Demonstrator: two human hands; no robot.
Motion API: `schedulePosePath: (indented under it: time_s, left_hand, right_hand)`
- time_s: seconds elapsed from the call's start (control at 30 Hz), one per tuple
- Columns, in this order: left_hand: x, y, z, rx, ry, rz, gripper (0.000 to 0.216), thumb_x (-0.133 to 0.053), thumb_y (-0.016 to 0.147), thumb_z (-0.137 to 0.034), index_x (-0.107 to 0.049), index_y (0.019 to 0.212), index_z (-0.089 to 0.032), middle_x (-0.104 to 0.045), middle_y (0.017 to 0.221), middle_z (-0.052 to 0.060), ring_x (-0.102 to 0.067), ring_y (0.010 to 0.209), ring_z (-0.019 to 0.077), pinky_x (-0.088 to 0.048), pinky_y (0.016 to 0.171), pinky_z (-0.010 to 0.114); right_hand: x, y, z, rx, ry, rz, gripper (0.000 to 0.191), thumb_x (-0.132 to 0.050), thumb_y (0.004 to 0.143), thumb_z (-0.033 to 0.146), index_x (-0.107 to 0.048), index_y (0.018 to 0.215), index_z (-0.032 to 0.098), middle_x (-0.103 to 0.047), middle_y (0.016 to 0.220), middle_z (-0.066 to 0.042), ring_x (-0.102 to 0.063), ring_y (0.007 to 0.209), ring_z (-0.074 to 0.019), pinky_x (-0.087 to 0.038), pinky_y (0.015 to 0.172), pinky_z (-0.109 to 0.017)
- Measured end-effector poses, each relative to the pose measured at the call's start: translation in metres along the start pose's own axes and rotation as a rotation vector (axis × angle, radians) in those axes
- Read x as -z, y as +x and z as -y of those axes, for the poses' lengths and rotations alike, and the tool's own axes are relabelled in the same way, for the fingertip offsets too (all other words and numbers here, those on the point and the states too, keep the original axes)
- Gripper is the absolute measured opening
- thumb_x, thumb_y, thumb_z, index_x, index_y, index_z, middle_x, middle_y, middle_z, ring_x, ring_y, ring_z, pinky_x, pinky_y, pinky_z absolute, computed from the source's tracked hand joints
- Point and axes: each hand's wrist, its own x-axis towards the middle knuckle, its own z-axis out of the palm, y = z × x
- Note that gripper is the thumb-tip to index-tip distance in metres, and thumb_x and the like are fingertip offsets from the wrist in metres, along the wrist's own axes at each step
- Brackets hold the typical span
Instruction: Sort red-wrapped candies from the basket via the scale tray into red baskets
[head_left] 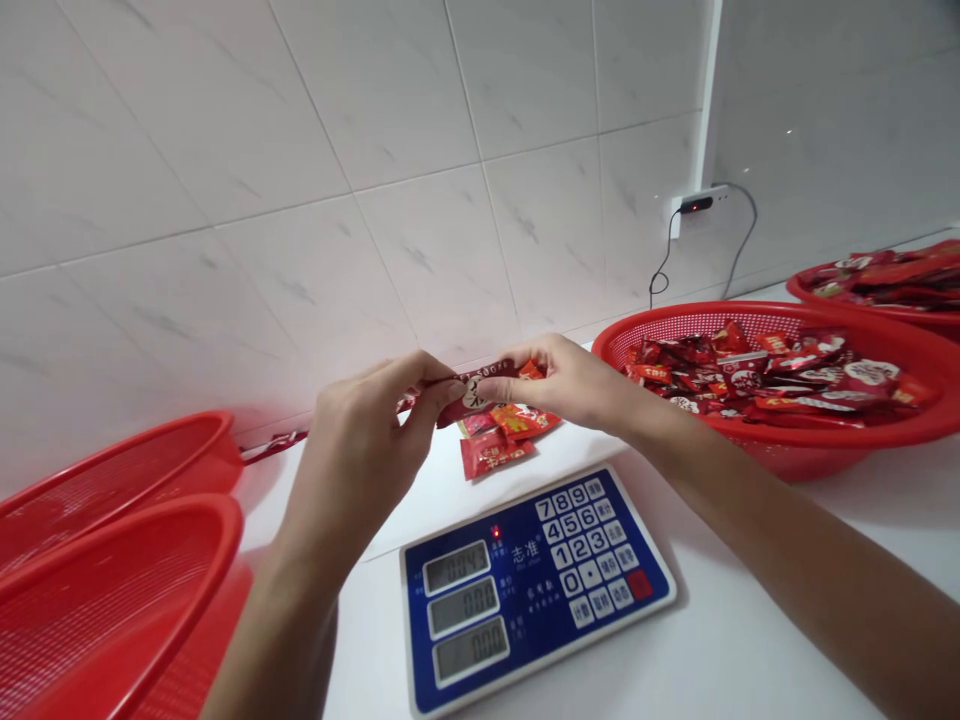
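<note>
My left hand (367, 440) and my right hand (566, 380) pinch the two ends of a small dark red packet (474, 390), held level above an electronic scale. The scale has a white weighing plate (435, 480) and a blue panel (532, 580) with keypad and three displays. A few red and orange snack packets (502, 435) lie on the plate just under my hands. Both hands have fingers closed on the held packet.
A red mesh basket (780, 390) full of red packets stands at the right, another filled one (885, 280) behind it. Two red baskets (112, 590) with nothing in them sit at the left. A wall adapter with cable (697, 205) hangs on the tiled wall.
</note>
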Motion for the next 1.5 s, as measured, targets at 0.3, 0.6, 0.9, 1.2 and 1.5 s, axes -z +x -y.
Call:
schedulePosePath:
  time_s: [0.3,0.6,0.9,1.2,1.5]
  left_hand:
    - [-0.002,0.002,0.043,0.233,0.063,0.139,0.02,-0.053,0.082,-0.033,-0.069,0.074,-0.023,-0.075,0.069,0.004,-0.068,0.063,0.0212,-0.045,0.055,0.028]
    - [-0.005,-0.002,0.063,0.296,0.109,0.31,0.019,-0.062,0.078,-0.04,-0.072,0.083,-0.024,-0.078,0.08,0.007,-0.071,0.069,0.0266,-0.051,0.057,0.033]
    - [0.007,-0.002,0.009,0.119,-0.233,0.307,0.024,-0.064,0.084,-0.049,-0.073,0.086,-0.026,-0.075,0.077,0.001,-0.069,0.074,0.019,-0.05,0.06,0.025]
    - [-0.001,-0.004,-0.001,0.076,-0.188,0.334,0.036,-0.051,0.093,-0.044,-0.066,0.068,-0.021,-0.059,0.052,-0.002,-0.044,0.043,0.0115,-0.028,0.041,0.023]
    - [0.006,0.0,0.003,0.214,-0.275,0.311,0.032,-0.059,0.087,-0.045,-0.061,0.068,-0.019,-0.058,0.057,-0.003,-0.048,0.056,0.0118,-0.034,0.052,0.023]
  right_hand:
    - [0.006,0.004,-0.008,-0.13,-0.154,-0.134,0.034,-0.069,0.082,0.046,-0.07,0.098,0.017,-0.065,0.077,-0.003,-0.056,0.069,-0.0146,-0.043,0.067,-0.029]
    - [0.014,0.005,-0.002,-0.24,0.387,-0.2,0.027,-0.062,0.076,0.007,-0.058,0.102,0.013,-0.055,0.071,0.001,-0.052,0.067,-0.0118,-0.044,0.068,-0.027]
    - [-0.011,-0.004,0.01,-0.121,0.293,-0.037,0.022,-0.074,0.077,0.021,-0.057,0.091,0.016,-0.058,0.073,0.002,-0.053,0.061,-0.0081,-0.042,0.056,-0.022]
    - [-0.022,-0.002,0.002,-0.067,0.175,-0.129,0.031,-0.078,0.072,0.023,-0.057,0.095,0.018,-0.062,0.087,-0.002,-0.061,0.073,-0.0118,-0.05,0.064,-0.025]
    - [-0.012,-0.003,0.0,-0.077,0.156,0.042,0.041,-0.065,0.083,0.056,-0.06,0.091,0.016,-0.052,0.063,0.005,-0.041,0.046,-0.0049,-0.029,0.041,-0.019]
